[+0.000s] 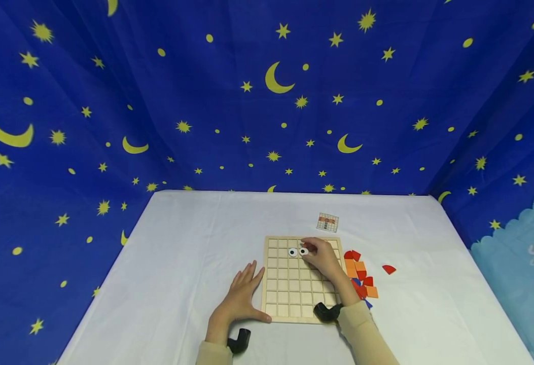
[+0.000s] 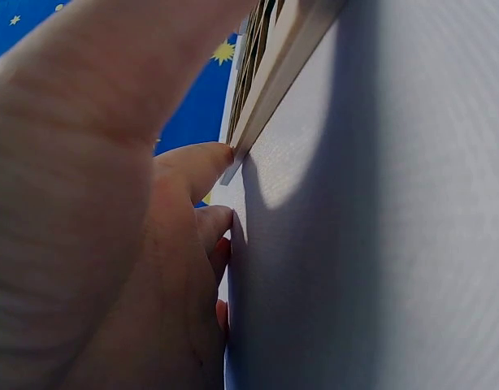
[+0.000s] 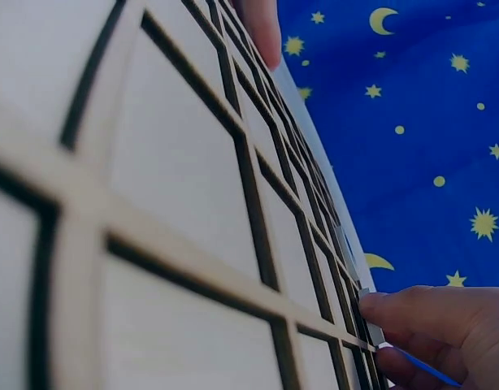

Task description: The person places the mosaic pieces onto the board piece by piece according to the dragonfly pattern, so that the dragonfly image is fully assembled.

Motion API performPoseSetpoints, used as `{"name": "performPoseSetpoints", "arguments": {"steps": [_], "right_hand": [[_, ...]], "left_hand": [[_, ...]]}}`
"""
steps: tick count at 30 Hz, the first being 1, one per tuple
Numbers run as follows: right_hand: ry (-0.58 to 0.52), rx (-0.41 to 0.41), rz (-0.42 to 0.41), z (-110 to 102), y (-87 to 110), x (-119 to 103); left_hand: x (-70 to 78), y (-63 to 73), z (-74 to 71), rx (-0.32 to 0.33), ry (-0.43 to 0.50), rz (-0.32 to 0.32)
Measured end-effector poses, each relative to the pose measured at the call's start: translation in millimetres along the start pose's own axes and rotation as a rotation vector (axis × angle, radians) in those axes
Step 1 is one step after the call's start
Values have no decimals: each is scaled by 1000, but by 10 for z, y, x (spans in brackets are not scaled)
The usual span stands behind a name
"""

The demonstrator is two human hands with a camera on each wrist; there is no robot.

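Note:
A pale wooden grid board (image 1: 283, 285) lies on the white table. In one of its upper cells sits a round white eye piece (image 1: 292, 252) with a black pupil. My right hand (image 1: 323, 257) reaches over the board's upper right and pinches a second, matching eye piece (image 1: 303, 251) right beside the first; in the right wrist view its edge shows between thumb and fingers. My left hand (image 1: 239, 298) spreads along the board's left side. Its thumb touches the lower left corner, and another fingertip meets the left edge; its palm holds nothing.
Right of the board, partly behind my right forearm, lies a loose pile of red, orange and blue pieces (image 1: 359, 267). One red quarter-round piece (image 1: 389, 269) lies apart, farther right. A small pattern card (image 1: 328, 222) lies beyond the board. Blue star-patterned cloth (image 1: 230, 101) surrounds the table.

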State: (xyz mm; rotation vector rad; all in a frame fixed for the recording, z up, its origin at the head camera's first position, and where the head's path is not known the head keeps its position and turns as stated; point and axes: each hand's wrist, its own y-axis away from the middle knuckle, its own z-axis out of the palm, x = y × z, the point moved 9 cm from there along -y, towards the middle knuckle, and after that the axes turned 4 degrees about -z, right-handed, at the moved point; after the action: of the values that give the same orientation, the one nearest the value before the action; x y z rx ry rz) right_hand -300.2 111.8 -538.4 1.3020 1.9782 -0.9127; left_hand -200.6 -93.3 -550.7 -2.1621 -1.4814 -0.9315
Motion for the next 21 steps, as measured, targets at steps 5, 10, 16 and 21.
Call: {"name": "performPoseSetpoints", "arguments": {"steps": [5,10,16,21], "right_hand": [[6,4,-8,-6,0,-7],[8,7,0,-12,5,-1],[-6,11,2,-11,12,5],[-7,18,-3,-5,14,12]], "left_hand": [[-35,-31,21,-35,-23,-64],[-77,-43,52,-54,-54,-103],[-67,-40,56,-52,-60,-99],[-64,-39,54,-52,-61,-103]]}}
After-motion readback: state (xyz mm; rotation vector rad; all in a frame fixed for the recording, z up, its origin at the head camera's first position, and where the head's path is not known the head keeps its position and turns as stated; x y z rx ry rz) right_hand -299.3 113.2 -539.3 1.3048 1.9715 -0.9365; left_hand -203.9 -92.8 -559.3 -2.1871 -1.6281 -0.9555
